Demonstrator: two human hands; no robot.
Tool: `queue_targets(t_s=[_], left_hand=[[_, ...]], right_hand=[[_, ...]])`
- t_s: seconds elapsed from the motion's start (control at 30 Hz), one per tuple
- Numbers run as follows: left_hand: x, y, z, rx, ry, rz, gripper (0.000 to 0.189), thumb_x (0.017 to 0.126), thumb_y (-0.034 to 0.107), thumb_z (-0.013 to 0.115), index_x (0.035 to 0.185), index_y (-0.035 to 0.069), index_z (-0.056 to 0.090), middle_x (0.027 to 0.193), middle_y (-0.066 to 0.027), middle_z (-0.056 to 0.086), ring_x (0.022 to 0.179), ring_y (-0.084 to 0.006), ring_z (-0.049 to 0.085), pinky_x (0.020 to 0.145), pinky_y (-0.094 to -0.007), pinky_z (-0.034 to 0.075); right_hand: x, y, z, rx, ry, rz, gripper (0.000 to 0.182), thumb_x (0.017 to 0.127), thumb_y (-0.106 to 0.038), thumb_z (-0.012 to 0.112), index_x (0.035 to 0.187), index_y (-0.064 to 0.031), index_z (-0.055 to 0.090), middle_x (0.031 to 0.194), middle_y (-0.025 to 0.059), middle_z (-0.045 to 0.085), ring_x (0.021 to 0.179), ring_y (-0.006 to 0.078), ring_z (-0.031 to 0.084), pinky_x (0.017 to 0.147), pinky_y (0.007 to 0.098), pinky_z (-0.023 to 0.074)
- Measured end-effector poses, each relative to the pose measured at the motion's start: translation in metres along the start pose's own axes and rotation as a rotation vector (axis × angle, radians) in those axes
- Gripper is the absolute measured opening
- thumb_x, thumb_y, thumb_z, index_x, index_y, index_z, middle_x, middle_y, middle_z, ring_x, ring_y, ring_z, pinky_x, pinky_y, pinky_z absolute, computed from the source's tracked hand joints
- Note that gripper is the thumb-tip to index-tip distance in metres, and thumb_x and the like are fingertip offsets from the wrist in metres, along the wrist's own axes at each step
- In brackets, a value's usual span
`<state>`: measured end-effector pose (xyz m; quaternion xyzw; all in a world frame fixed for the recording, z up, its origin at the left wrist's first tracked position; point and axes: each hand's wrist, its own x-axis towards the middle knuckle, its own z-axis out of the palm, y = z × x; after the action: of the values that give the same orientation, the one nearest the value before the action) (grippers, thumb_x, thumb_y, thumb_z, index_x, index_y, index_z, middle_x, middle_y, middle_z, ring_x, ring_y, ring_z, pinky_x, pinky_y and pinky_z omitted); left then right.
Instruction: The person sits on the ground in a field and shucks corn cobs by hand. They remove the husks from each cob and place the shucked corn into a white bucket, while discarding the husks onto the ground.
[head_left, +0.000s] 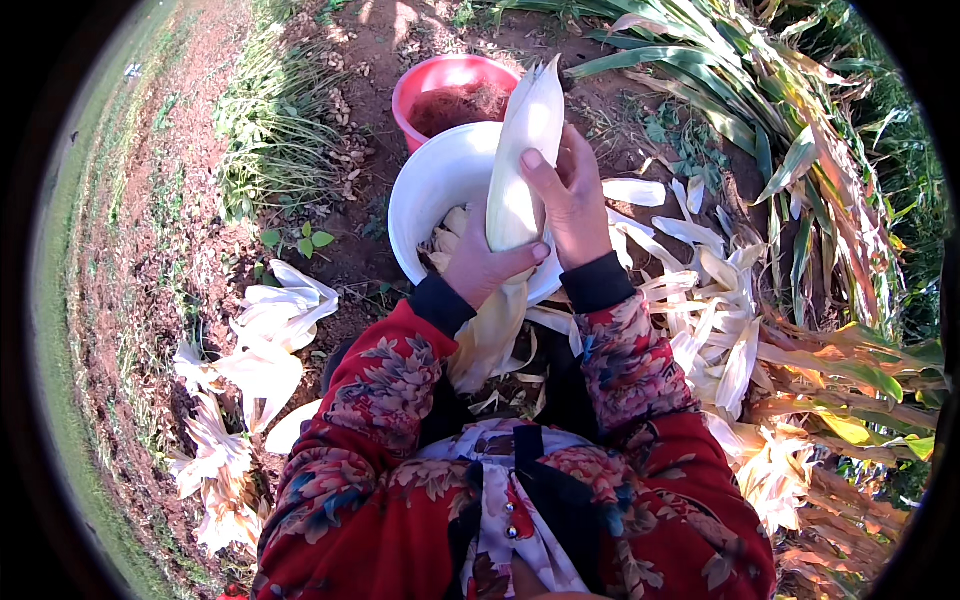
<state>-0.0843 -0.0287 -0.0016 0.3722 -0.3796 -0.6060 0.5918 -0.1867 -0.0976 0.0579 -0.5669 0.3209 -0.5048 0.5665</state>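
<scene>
An ear of corn (527, 150) in its pale husk is held upright in front of me, its pointed tip away from my body. Around its lower end my left hand (487, 251) is closed, the thumb lying across the husk. My right hand (568, 191) grips the ear's right side at mid-length, thumb on top. Directly beneath is a white bucket (420, 187), with pale husk-coloured pieces (448, 236) showing inside; the ear and my hands hide much of its interior. A loose husk (487, 330) hangs or lies below my left hand.
A red bucket (409, 90) holding reddish-brown corn silk (457, 105) stands behind the white one. Stripped husks (274, 315) lie at left, with another pile (712, 300) at right. Pulled plants with pods (285, 127) lie far left; cut corn stalks (817, 172) line the right.
</scene>
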Motion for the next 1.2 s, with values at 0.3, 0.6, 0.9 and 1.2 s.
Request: queue_targets(t_s=[0.3,0.6,0.9,1.2], left_hand=[[-0.004,-0.006,0.021,0.446,0.069,0.192,0.087,0.066,0.019,0.081,0.133,0.001,0.029,0.121,-0.0135,0.048,0.114,-0.0227,0.048,0.097,-0.0356,0.04],[-0.008,-0.004,0.013,0.412,0.176,0.16,0.079,0.066,0.014,0.079,0.131,0.002,0.037,0.121,-0.0114,0.051,0.111,-0.0205,0.05,0.095,-0.0332,0.041],[-0.006,-0.004,-0.007,-0.054,0.088,0.016,0.067,0.074,0.011,0.072,0.131,0.004,0.039,0.117,-0.0109,0.054,0.1,-0.0203,0.057,0.086,-0.0363,0.048],[0.0,0.017,-0.025,-0.714,0.099,-0.313,0.052,0.093,0.053,0.043,0.12,0.01,0.052,0.105,-0.0086,0.061,0.089,-0.0244,0.063,0.079,-0.041,0.052]], right_hand=[[0.0,0.009,-0.011,-0.202,0.201,-0.078,0.055,0.093,-0.038,0.052,0.129,0.0032,0.042,0.108,0.0198,0.06,0.1,0.025,0.059,0.084,0.0334,0.0453],[-0.012,0.022,0.002,-0.367,0.304,-0.141,0.051,0.099,-0.043,0.037,0.117,0.0025,0.053,0.098,0.0137,0.061,0.089,0.0185,0.056,0.082,0.0294,0.0438],[-0.009,0.044,-0.014,-0.43,0.249,0.036,0.037,0.098,-0.03,0.044,0.099,0.0037,0.059,0.082,0.0132,0.06,0.074,0.0216,0.058,0.069,0.0333,0.046],[-0.029,0.01,0.01,-0.636,-0.004,-0.448,0.019,0.088,-0.012,0.059,0.103,-0.0023,0.064,0.091,0.0155,0.063,0.083,0.03,0.061,0.074,0.0344,0.0484]])
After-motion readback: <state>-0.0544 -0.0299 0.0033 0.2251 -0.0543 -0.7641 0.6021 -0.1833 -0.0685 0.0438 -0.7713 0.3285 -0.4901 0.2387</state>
